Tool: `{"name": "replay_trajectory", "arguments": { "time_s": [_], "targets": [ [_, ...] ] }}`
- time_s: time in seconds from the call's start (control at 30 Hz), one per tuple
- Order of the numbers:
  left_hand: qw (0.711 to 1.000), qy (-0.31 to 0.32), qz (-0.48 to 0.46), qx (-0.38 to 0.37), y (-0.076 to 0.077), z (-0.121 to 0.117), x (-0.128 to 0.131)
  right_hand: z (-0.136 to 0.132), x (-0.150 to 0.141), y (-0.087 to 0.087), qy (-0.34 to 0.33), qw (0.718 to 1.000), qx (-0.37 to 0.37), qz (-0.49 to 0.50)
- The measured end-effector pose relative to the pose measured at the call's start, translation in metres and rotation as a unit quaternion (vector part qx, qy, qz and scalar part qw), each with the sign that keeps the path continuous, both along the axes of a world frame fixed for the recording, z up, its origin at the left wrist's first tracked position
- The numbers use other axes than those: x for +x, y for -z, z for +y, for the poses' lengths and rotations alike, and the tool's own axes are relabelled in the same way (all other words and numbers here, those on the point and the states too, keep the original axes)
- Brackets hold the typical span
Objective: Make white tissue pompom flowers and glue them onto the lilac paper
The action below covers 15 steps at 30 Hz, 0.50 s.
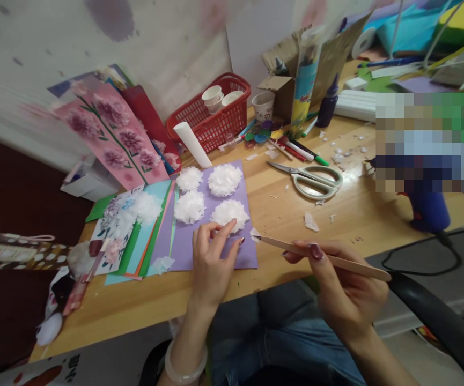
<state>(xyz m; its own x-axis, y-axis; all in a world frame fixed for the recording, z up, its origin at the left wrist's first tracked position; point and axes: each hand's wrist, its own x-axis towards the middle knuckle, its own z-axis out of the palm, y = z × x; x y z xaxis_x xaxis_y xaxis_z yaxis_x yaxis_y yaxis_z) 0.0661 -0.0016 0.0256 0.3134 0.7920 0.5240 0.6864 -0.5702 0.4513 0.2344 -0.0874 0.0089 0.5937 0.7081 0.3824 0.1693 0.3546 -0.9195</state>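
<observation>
My left hand is over the purple paper, thumb and index finger apart, fingertips touching the near right fluffy white paper flower. Three more white paper flowers lie on the same sheet. My right hand is closed on a flat, slim, wood-coloured stick, pinched between thumb and fingers. Its dark tip points left, just past the sheet's right edge, and meets a small white paper scrap. Whether the scrap is stuck to the tip, I cannot tell.
Green-handled scissors lie right of the sheet. Behind stand a red basket with paper cups and a dark bottle. Coloured papers and a pink flower card are at left. A blue glue gun is at right.
</observation>
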Motion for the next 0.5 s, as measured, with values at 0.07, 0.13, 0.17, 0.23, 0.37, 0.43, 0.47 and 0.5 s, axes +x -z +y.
{"name": "replay_trajectory", "arguments": {
  "time_s": [0.07, 0.13, 0.17, 0.23, 0.37, 0.43, 0.47, 0.5],
  "targets": [
    [0.991, 0.018, -0.099, -0.084, -0.004, -0.008, 0.001, -0.003, 0.002, -0.004, -0.011, 0.999, 0.004, 0.045],
    [0.950, 0.055, -0.213, -0.222, -0.011, -0.020, 0.004, -0.005, 0.003, -0.005, -0.050, 0.995, 0.000, 0.087],
    [0.919, 0.066, -0.259, -0.290, -0.014, -0.026, 0.006, -0.006, 0.003, -0.005, -0.076, 0.992, -0.003, 0.103],
    [0.856, 0.061, -0.326, -0.397, -0.017, -0.035, 0.010, -0.006, 0.003, -0.001, -0.124, 0.985, -0.007, 0.122],
    [0.755, 0.026, -0.394, -0.523, -0.013, -0.036, 0.011, -0.005, 0.005, 0.005, -0.148, 0.979, 0.000, 0.141],
    [0.728, 0.024, -0.399, -0.557, -0.012, -0.033, 0.007, -0.004, 0.005, 0.005, -0.146, 0.978, 0.008, 0.151],
    [0.725, 0.025, -0.397, -0.562, -0.012, -0.032, 0.006, -0.003, 0.005, 0.005, -0.145, 0.977, 0.010, 0.157],
    [0.728, 0.027, -0.392, -0.562, -0.013, -0.031, 0.004, -0.003, 0.004, 0.004, -0.143, 0.976, 0.011, 0.164]
  ]
}}
